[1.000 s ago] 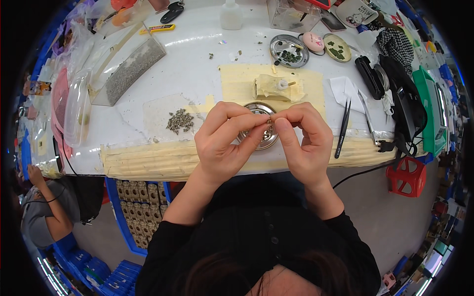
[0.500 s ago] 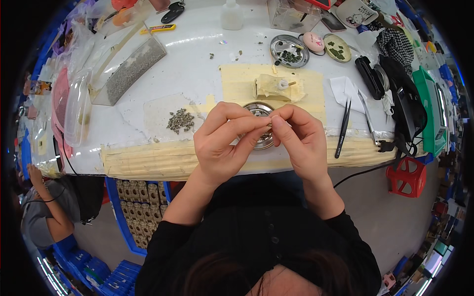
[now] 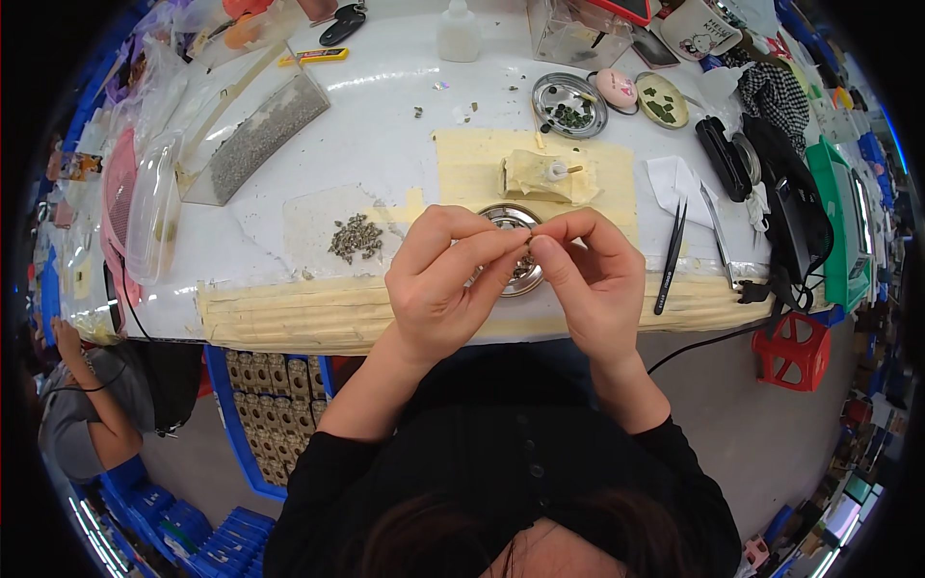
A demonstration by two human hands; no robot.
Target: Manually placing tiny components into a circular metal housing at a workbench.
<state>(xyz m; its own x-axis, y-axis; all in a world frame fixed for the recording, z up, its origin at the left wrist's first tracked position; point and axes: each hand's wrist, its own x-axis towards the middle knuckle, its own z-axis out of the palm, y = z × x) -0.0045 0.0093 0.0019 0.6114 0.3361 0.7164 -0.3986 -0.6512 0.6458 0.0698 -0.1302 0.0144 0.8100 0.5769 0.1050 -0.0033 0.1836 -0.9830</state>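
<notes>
My left hand (image 3: 445,275) and my right hand (image 3: 594,275) meet at the fingertips over a round metal dish (image 3: 521,285). Both are closed in a pinch on something tiny, mostly hidden between the fingers, whose kind I cannot make out. Small metallic-looking pieces lie in the dish under my fingers. To the left, a pile of small grey-brown pieces (image 3: 356,238) rests on a thin clear sheet. Just beyond my hands, a block wrapped in yellowish tape (image 3: 533,175) carries a small white knob with a short stick.
Black tweezers (image 3: 670,260) and a silver tool (image 3: 717,231) lie at right near a white tissue (image 3: 672,183). Farther back are a metal dish with dark green pieces (image 3: 569,106) and a squeeze bottle (image 3: 458,34). A clear tray of grey granules (image 3: 265,140) stands left; another person's arm (image 3: 101,405) shows lower left.
Both hands appear slightly farther right, still pinched together, and the right fingers are a little more parted from the left ones. The view has shifted slightly.
</notes>
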